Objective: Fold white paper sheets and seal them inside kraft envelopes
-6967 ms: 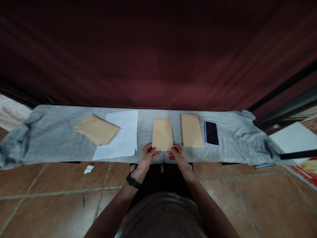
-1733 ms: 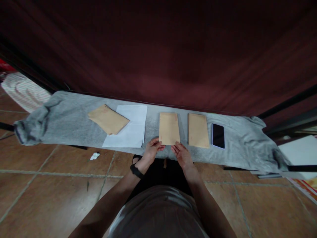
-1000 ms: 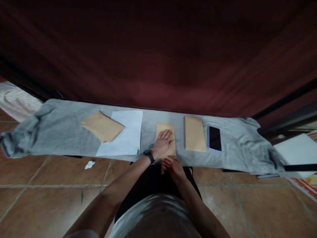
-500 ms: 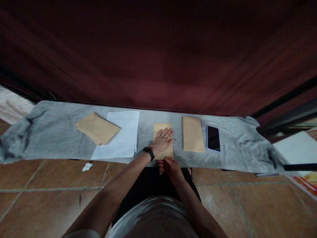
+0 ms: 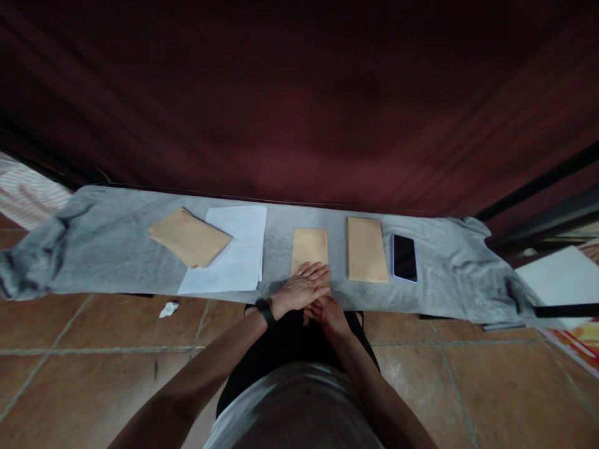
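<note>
A tan paper envelope (image 5: 310, 242) lies on the grey cloth in front of me, its printed face up. My left hand (image 5: 305, 288), with a dark band at its wrist, rests flat across the near part of the envelope, fingers stretched toward the right. Under and just below it, my right hand (image 5: 330, 317) has its fingers curled at the envelope's near edge. Its thumb and the edge itself are mostly covered by the left hand. Something small and tan shows below the right fingers, too small to name.
To the left, a fanned stack of tan envelopes (image 5: 191, 240) overlaps white paper sheets (image 5: 243, 249). On the right lie another envelope stack (image 5: 366, 249) and a phone (image 5: 404, 257). Grey cloth (image 5: 116, 243) covers the narrow surface. A dark red curtain (image 5: 299, 125) hangs behind it.
My left hand has slid down the envelope toward me, uncovering its upper part and now overlapping my right hand. The right hand stays at the near edge. The view has shifted slightly.
</note>
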`<action>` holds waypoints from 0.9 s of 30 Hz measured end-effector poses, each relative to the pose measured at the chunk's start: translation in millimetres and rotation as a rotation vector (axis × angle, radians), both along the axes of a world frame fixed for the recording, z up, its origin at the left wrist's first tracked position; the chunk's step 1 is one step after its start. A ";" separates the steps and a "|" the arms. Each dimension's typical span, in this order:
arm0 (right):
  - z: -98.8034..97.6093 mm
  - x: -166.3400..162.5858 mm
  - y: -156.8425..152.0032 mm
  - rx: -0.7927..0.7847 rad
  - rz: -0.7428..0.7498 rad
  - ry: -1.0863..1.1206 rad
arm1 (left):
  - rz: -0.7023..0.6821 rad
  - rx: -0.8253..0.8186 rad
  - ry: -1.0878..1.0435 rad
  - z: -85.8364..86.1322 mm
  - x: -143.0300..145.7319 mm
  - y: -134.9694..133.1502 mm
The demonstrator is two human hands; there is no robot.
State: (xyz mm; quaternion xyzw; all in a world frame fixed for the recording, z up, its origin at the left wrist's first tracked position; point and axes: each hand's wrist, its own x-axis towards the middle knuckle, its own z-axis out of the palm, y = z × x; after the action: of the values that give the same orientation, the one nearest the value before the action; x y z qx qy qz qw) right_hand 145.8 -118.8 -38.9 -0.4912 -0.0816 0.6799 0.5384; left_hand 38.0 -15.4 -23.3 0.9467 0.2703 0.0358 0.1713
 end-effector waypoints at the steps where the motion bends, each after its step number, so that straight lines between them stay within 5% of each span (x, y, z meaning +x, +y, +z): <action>1: 0.6 1.0 -0.6 0.016 0.012 0.000 | -0.015 0.001 -0.008 0.9 -4.1 -5.6; 9: -0.4 0.0 -3.2 -0.026 0.010 -0.007 | 0.040 0.207 -0.031 -4.9 -42.7 -39.3; 16: 3.7 0.5 -0.1 0.028 -0.071 -0.003 | -0.027 0.388 -0.013 -4.0 -67.7 -32.5; 22: 1.7 12.9 8.4 0.047 -0.058 -0.011 | -0.003 0.367 0.003 -10.5 -66.9 -18.8; 27: -4.7 28.6 12.2 0.023 -0.071 -0.088 | 0.082 0.179 -0.084 -13.7 -66.3 -18.2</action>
State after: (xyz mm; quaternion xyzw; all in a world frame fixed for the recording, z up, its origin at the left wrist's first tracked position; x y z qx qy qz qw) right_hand 174.3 -106.6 -43.6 -0.5169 -0.0953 0.6372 0.5637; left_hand -28.3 -33.6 -37.0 0.9441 0.2969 0.1064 0.0957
